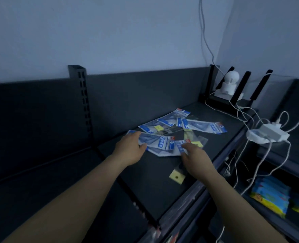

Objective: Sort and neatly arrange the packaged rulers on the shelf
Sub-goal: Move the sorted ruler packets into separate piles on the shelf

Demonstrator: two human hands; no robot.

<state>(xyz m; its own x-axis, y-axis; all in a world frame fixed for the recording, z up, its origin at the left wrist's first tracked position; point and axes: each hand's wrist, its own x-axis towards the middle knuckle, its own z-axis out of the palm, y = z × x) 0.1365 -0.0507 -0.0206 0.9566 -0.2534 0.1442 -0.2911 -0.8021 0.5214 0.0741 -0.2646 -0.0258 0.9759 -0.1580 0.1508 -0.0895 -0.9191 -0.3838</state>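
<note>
Several blue-and-white packaged rulers lie scattered on the dark shelf [145,181]. My left hand [129,149] grips the left end of the nearest blue pack [160,141], thumb under its edge. My right hand [196,160] pinches another blue pack [181,146] just right of it. Farther back lie a long pack [205,127] and an overlapping pair [164,121]. Clear sleeves with yellow header cards are mixed in: one [176,176] pokes out under my right wrist, another [159,128] sits mid-pile, and a third [197,143] lies by my right fingers.
A white camera [228,85] and a black router with antennas [240,95] stand at the back right. White cables run to a power strip [268,135] on the right. Colourful packets [271,195] sit on a lower right shelf. A slotted upright [83,95] divides the back panel.
</note>
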